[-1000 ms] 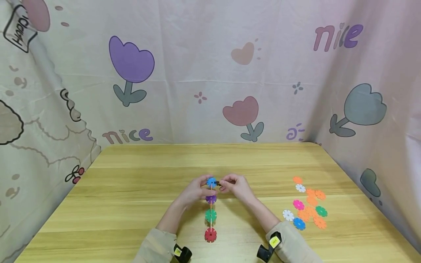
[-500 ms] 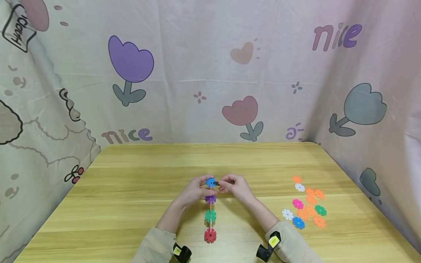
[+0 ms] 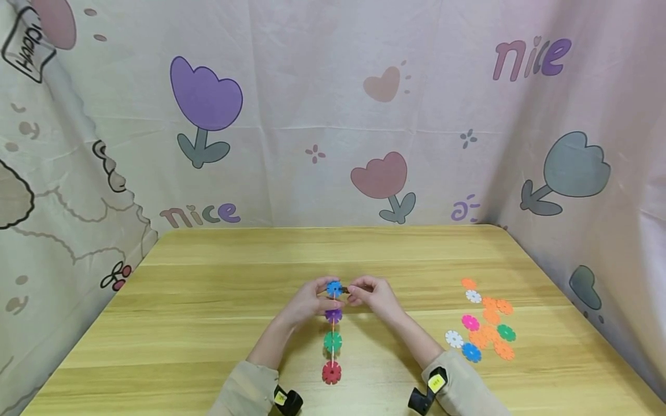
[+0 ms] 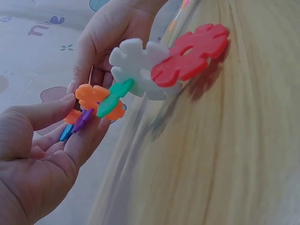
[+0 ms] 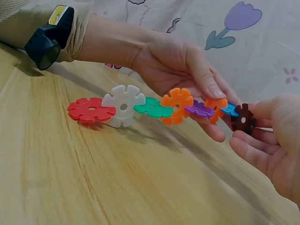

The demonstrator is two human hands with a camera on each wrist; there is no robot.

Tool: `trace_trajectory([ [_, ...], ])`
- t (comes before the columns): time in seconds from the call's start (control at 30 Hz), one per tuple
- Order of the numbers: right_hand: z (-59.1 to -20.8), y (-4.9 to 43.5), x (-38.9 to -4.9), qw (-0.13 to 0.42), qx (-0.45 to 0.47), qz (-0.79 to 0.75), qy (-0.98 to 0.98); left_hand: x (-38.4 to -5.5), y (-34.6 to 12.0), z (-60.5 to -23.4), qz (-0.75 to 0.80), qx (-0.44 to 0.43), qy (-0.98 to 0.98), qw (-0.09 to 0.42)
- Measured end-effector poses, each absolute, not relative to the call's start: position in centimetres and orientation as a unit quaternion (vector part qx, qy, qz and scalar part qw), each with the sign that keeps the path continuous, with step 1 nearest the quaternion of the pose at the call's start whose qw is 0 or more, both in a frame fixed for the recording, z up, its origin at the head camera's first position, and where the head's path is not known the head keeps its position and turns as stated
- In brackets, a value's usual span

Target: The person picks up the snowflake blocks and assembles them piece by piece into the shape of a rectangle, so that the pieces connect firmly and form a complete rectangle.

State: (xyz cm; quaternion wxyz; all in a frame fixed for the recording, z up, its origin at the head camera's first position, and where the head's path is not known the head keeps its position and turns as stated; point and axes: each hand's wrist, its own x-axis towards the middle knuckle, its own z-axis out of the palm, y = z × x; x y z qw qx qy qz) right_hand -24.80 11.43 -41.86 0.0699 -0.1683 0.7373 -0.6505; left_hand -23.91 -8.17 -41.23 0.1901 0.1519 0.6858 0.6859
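Observation:
Notched plastic snowflake discs are slotted together into a chain held over the table. From its near end come a red disc (image 5: 84, 117), a white disc (image 5: 136, 99), a green disc (image 5: 152, 108), an orange disc (image 5: 177, 96), a purple disc (image 5: 199, 109), a second orange disc and a blue disc (image 3: 334, 289). My left hand (image 3: 306, 301) grips the chain near its far end, thumb by the second orange disc. Between thumb and fingers, my right hand (image 3: 376, 296) pinches a dark brown disc (image 5: 245, 113) right at the blue disc's edge. Fingers partly cover the brown disc.
Loose discs lie on the right side of the wooden table (image 3: 208, 289): several orange discs (image 3: 503, 349), a pink disc (image 3: 470, 322), white discs (image 3: 454, 339), a green disc (image 3: 506, 333) and a blue disc (image 3: 472, 352). A printed curtain (image 3: 302, 69) hangs behind the table.

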Motion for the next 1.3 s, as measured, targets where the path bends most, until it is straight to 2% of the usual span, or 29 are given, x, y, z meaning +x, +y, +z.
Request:
trace_trajectory([
  [0.37,-42.2,14.1,-24.5,0.053,-0.135,-0.618,0.772,-24.1,-8.3,-41.5,0.701,0.160,0.669,0.190],
  [0.73,-42.3,20.0,-23.6,0.039,-0.094,-0.612,0.785,-24.0,-8.4,-41.5,0.709,0.150,0.665,0.182],
  [1.3,-41.3,29.9,-23.3,-0.064,0.032,-0.532,0.844,-24.0,-8.5,-41.5,0.715,0.159,0.655,0.186],
])
